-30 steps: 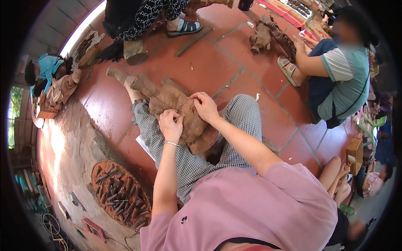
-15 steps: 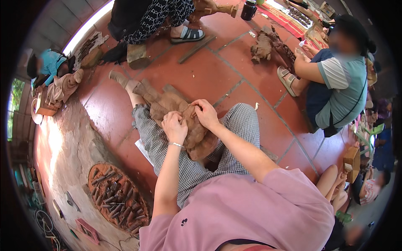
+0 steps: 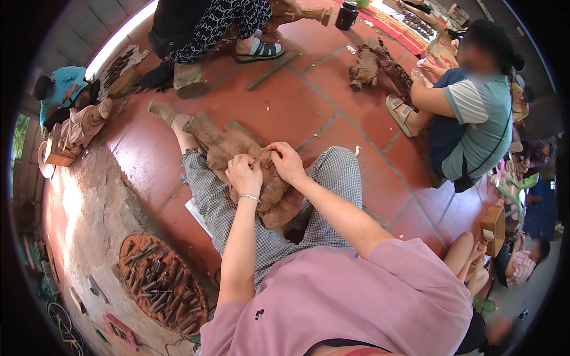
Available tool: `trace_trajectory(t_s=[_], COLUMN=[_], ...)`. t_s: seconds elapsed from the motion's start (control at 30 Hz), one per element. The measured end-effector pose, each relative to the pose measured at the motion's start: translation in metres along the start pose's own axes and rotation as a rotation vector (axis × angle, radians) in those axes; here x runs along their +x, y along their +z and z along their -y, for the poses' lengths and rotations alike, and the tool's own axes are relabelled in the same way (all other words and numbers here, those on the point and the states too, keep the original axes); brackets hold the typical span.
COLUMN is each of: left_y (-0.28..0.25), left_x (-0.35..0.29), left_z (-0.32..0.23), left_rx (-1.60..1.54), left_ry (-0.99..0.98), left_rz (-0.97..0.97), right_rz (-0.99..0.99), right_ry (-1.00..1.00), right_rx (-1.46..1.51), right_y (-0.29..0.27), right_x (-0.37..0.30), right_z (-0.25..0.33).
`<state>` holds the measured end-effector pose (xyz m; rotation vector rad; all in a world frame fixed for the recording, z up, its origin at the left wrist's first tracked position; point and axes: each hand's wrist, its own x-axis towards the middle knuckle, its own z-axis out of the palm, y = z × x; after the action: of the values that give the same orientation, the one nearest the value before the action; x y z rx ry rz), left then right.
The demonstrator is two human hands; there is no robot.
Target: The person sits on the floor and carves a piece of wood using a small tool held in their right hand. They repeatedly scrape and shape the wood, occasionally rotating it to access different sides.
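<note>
Across my lap lies a brown carved wooden figure [image 3: 276, 199] with rounded, lumpy forms, slanting from my knees toward the upper left. My left hand [image 3: 243, 176] rests on its middle, fingers bent and pressed together against the wood. Close beside it, my right hand [image 3: 286, 162] also has its fingers curled in, the tips meeting near those of the left. Whatever the fingertips pinch is too small to make out. The figure's far end reaches past my left shin, and part of its middle is hidden under my hands.
To my left a round tray [image 3: 202, 308] holds many chisels on a stone slab [image 3: 89, 219]. A person [image 3: 484, 113] sits at the right by another carving [image 3: 365, 65]. Someone in patterned trousers [image 3: 205, 35] is at the top. A wooden strip [image 3: 273, 69] lies on the tiles.
The whole view has shifted slightly, so the surroundings sit a little further left. Both hands stay on the carved figure, with only small finger movement.
</note>
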<state>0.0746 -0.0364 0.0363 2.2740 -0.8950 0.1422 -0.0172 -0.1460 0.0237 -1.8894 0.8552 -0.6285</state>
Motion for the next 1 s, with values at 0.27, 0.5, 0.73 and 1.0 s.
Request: trace_trajectory(t_s=[0.27,0.5,0.73,1.0], left_y=[-0.017,-0.017,-0.033,-0.036], left_x=[-0.011,-0.006,-0.010,-0.005], left_z=[-0.001,0.003,0.011,0.026], left_rx=[-0.024,0.024,0.058,-0.131], left_ry=[-0.056,-0.028,0.099,0.190], left_rz=[0.077,0.109,0.080,0.180], right_rz=[-0.008,-0.005,-0.007,-0.099], right_ry=[0.023,0.006,0.020,-0.030], right_rx=[0.024,0.011,0.009,-0.017], right_y=[-0.004,-0.005,-0.004,0.001], right_x=[0.002,0.001,-0.001,0.001], right_z=[-0.002,0.000,0.005,-0.005])
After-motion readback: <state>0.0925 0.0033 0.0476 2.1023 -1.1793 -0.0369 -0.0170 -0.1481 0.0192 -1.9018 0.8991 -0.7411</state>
